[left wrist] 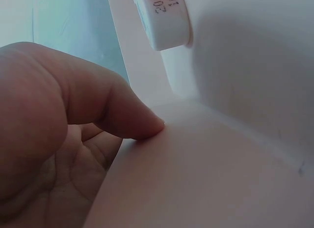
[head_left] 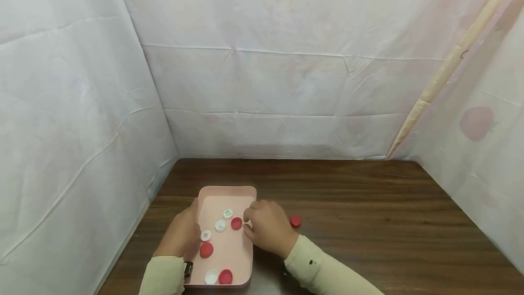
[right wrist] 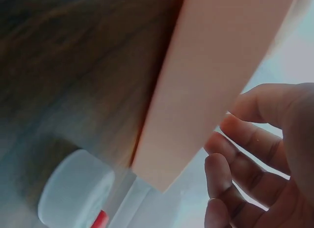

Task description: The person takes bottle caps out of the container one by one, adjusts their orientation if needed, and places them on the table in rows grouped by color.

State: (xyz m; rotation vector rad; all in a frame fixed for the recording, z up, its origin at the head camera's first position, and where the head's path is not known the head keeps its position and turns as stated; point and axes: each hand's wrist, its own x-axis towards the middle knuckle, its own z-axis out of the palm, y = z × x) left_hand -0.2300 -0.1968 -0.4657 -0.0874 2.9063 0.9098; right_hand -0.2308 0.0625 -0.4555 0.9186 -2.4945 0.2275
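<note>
A pink rectangular tray (head_left: 229, 258) lies on the table with several red and white bottle caps in it. My left hand (head_left: 182, 231) grips its left side wall; in the left wrist view the thumb (left wrist: 132, 112) presses on the inner face, with other fingers behind. A printed white cap (left wrist: 167, 21) is close to that thumb. Over the tray's right rim is my right hand (head_left: 270, 226), fingers loosely curled, near a red cap (head_left: 236, 223) inside. The right wrist view shows nothing between its fingertips, by the tray's wall (right wrist: 211, 80).
On the dark wooden table (head_left: 368, 222), a red cap (head_left: 295, 221) lies just right of my right hand. A white cap (right wrist: 76, 188) appears beside the tray in the right wrist view. Pale cloth walls (head_left: 262, 81) enclose the table's back and sides.
</note>
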